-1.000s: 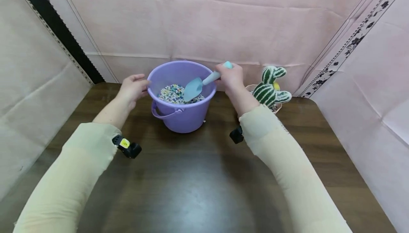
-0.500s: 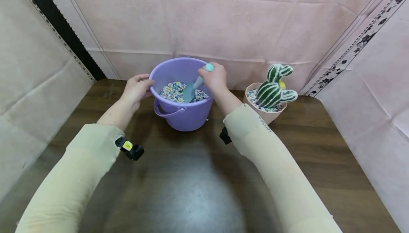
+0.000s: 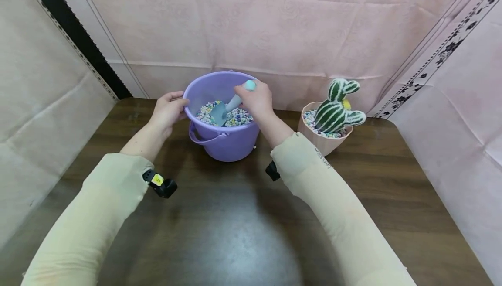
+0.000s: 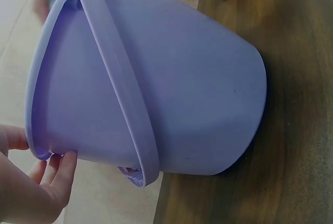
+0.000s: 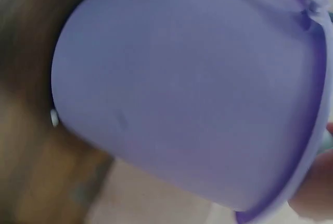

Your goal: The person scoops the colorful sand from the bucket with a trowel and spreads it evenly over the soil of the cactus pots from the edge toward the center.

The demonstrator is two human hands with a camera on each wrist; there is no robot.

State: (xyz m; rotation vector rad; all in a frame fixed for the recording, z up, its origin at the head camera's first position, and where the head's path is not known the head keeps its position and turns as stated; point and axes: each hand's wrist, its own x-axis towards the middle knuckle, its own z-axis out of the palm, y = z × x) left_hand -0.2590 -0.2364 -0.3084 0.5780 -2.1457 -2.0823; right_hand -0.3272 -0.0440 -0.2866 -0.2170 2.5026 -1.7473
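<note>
A purple bucket (image 3: 230, 145) stands on the dark wooden table, part filled with small multicoloured pebbles (image 3: 240, 118). At its left rim my left hand (image 3: 167, 110) holds on; the left wrist view has the thumb at one side of the rim and the other fingers on the outer wall. My right hand (image 3: 256, 100), above the right rim, grips the handle of a light blue toy shovel (image 3: 218, 114). The shovel's blade slants down into the pebbles. The bucket's handle (image 4: 125, 94) hangs down along its outside. In the right wrist view the bucket hides most of the right hand (image 5: 315, 193).
Right of the bucket, a knitted cactus (image 3: 331, 116) sits among similar pebbles in a pale pot (image 3: 315, 142). A small white pebble (image 5: 54, 117) lies by the bucket's base. Pale cloth walls (image 3: 259, 28) close off the back and both sides of the table (image 3: 219, 233).
My right hand has moved left from the bucket's right rim with the shovel, and the blade has gone down into the pebbles. My left hand has taken hold of the rim.
</note>
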